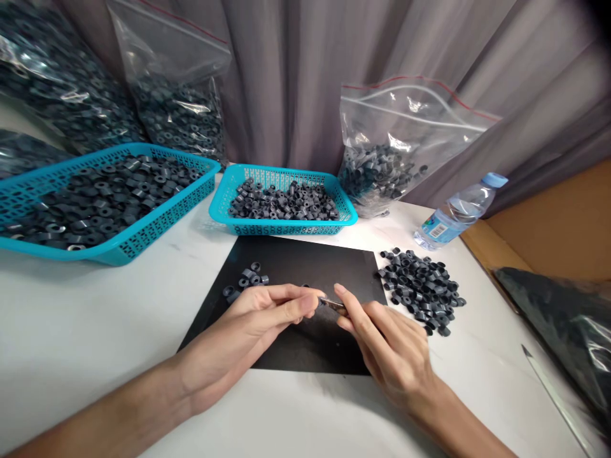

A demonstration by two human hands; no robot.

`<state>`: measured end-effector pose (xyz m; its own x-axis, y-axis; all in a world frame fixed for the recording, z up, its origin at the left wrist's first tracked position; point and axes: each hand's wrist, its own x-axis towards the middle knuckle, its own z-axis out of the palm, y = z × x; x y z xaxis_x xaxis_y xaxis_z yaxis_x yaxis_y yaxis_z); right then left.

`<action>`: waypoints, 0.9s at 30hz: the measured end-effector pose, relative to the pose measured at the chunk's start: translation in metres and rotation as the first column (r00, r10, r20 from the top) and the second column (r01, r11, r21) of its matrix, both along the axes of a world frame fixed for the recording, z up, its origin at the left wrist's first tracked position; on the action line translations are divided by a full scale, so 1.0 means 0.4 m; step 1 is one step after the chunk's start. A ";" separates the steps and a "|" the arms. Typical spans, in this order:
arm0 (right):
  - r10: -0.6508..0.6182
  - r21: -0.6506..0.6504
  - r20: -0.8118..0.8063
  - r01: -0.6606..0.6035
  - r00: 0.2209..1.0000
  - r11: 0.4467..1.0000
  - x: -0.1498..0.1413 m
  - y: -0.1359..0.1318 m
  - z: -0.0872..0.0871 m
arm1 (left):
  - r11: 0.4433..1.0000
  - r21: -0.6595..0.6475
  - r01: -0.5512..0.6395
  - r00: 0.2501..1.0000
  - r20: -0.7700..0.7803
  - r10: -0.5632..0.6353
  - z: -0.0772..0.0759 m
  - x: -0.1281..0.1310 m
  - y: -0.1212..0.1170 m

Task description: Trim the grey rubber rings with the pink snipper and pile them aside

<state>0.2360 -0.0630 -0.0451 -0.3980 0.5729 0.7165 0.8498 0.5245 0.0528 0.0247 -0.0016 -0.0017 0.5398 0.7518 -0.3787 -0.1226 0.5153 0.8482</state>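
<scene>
My left hand [267,315] is closed in a pinch over the black mat [315,350], thumb against fingers. A small grey plastic ring, mostly hidden by the fingertips, is held there. From the right, my right hand [391,343] grips a slim metal tool [334,306] that looks like a small knife. Its tip meets the ring at my left fingertips. Several loose grey plastic rings [251,277] lie on the mat just beyond my left hand. A larger pile of these rings [422,286] sits on the white table beyond my right hand.
Two blue baskets, one at the left [143,232] and one behind the mat [291,224], hold many rings. Zip bags of parts [377,168] stand along the curtain. A water bottle [458,213], cardboard box [563,222] and loose pointed blade [556,397] are at the right.
</scene>
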 end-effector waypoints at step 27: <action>-0.023 -0.039 -0.052 0.021 0.998 0.999 -0.007 -0.004 -0.003 | 0.999 -0.027 -0.028 0.995 0.093 0.030 -0.004 0.002 -0.006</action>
